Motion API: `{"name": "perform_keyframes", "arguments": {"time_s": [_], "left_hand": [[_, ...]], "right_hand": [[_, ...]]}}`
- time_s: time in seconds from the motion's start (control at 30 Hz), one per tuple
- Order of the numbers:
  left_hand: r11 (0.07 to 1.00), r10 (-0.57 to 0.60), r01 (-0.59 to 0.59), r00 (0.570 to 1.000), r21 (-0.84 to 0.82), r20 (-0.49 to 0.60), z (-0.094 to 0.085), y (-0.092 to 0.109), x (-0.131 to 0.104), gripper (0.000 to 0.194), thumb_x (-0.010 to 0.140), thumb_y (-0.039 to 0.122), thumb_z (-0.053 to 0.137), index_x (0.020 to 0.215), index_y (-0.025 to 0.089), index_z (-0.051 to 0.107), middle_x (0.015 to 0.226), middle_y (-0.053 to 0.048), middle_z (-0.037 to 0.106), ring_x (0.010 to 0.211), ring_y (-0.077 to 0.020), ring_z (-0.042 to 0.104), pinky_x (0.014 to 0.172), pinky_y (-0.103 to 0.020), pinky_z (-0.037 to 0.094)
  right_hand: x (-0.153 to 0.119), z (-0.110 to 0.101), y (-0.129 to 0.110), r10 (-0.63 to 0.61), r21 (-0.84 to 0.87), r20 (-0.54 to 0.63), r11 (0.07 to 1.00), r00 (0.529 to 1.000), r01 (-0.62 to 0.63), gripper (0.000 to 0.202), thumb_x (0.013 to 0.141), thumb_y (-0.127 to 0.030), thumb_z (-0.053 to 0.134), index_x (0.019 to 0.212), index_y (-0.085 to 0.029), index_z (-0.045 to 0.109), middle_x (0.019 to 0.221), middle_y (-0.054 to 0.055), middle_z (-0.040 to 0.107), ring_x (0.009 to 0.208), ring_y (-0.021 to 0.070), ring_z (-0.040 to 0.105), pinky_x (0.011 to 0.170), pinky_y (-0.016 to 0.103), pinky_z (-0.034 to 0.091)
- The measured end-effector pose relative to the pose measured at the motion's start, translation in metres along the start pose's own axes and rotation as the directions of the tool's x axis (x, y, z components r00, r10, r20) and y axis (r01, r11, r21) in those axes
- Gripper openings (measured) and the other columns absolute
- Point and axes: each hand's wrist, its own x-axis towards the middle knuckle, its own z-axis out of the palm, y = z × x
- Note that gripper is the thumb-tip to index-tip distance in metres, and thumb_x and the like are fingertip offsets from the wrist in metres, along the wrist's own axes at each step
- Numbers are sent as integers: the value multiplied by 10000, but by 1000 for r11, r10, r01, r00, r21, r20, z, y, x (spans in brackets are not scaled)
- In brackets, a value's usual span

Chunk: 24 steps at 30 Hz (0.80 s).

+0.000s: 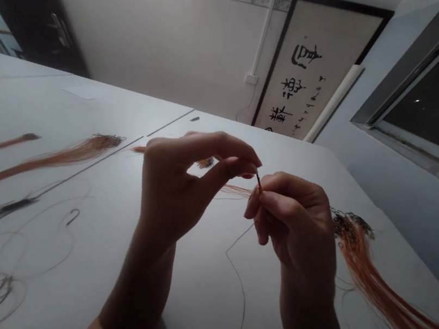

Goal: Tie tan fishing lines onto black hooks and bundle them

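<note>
Close together above the white table, my two hands meet at a thin dark fish hook (258, 180), of which only a short straight length shows. My left hand (184, 181) pinches its upper end between thumb and fingertips. Lower down, my right hand (298, 215) grips it between thumb and bent fingers, where a bit of orange line shows. The hook's bend is hidden by the fingers. A thin fishing line (244, 300) hangs below my right hand and curves down to a loose end on the table.
On the right, a bundle of orange lines (375, 281) ends in dark hooks. More line bundles (42, 160) lie at left, beside loose hooks (72, 217) and tangled line (19, 261). Seams cross the white table (106, 257); a wall and window stand beyond.
</note>
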Motion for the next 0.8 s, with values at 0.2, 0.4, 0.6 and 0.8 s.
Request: {"name": "perform_keyframes", "arguments": {"time_s": [0.2, 0.4, 0.6, 0.8], "left_hand": [[988, -47, 47, 999, -145, 7, 1, -3, 2, 359, 806, -65, 599, 770, 264, 736, 694, 63, 685, 622, -94, 658, 606, -235, 589], [989, -16, 29, 995, -142, 94, -6, -9, 5, 397, 799, -83, 594, 800, 284, 742, 718, 80, 701, 650, -91, 671, 639, -237, 584], [993, 84, -79, 995, -84, 57, -3, -15, 4, 335, 809, -30, 646, 827, 293, 730, 699, 94, 704, 658, -107, 669, 605, -280, 539], [997, 9, -3, 997, -82, 73, -4, -11, 5, 288, 837, 22, 652, 791, 300, 713, 739, 89, 709, 675, -104, 682, 641, -261, 570]], "right_hand": [[-4, 3, -2, 4, -38, -18, 999, 1000, -4, 172, 817, -106, 636, 687, -192, 709, 648, -8, 678, 410, 65, 515, 363, 182, 387], [-6, 5, -2, -4, -72, -37, 997, 999, 2, 174, 806, -100, 627, 677, -189, 705, 650, -3, 676, 412, 69, 515, 358, 191, 391], [-7, 5, -2, -12, -68, -61, 998, 998, 8, 188, 808, -94, 627, 680, -201, 714, 638, -9, 671, 424, 70, 517, 366, 192, 401], [-10, 8, -4, -35, -78, -85, 997, 996, 28, 196, 826, -89, 626, 693, -199, 720, 661, -4, 682, 437, 71, 532, 371, 190, 402]]}}
